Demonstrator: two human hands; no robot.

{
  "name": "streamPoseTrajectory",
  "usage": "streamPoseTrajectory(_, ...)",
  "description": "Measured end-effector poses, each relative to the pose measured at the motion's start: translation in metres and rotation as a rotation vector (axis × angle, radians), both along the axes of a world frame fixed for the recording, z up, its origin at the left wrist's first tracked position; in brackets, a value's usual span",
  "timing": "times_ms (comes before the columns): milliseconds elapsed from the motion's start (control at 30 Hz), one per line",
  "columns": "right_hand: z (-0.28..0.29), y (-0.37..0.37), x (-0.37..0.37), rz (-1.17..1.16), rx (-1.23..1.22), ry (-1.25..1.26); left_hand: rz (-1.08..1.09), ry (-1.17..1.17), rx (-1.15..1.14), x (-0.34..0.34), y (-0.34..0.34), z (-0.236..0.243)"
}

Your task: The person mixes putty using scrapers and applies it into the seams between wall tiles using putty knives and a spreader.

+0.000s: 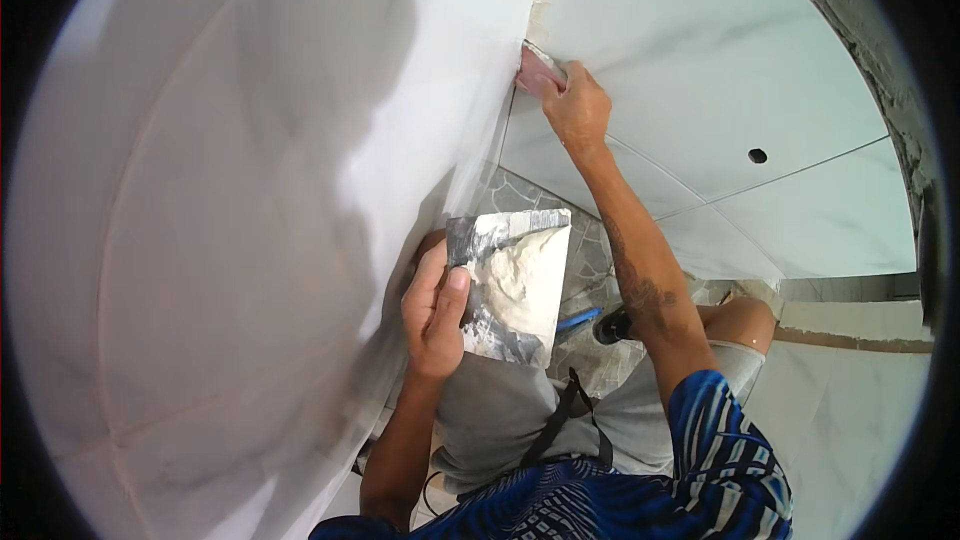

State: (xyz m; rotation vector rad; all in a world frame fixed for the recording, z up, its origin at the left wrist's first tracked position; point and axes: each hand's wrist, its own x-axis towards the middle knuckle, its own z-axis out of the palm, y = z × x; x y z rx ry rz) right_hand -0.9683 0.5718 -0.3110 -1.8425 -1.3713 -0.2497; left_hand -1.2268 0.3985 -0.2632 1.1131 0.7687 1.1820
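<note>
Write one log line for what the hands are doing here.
left hand: holds flat board with white paste | right hand: presses pink tool into wall corner

The floor (590, 245) is grey irregular stone paving. A blue-handled tool (578, 320) and a dark object (612, 326) lie directly on it, close together.

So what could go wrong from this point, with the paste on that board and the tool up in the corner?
1. The board tilts in the left hand, held at one edge; the white paste could slide onto the shorts.
2. The right hand presses the pink tool into the corner joint at full reach; a slip may smear the wall tiles.
</note>
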Motion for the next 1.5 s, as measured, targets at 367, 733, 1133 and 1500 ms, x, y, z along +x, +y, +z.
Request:
streamPoseTrajectory(367, 0.035, -0.006, -0.014, -0.046, -0.086, 0.009, 0.041, 0.009, 0.001, 0.000, 0.001, 0.000)
streamPoseTrajectory(733, 0.102, -0.100, 0.030, 0.324, -0.222, 0.690, 0.111, 0.011, -0.083, 0.019, 0.023, 0.020)
streamPoseTrajectory(1133, 0.176, -0.165, 0.009, 0.507, -0.692, 0.666, 0.032, -0.040, -0.097, 0.047, 0.035, 0.016)
streamPoseTrajectory(1500, 0.162, -0.165, 0.038, 0.428, -0.612, 0.552, 0.168, 0.137, 0.082, 0.028, 0.028, 0.030)
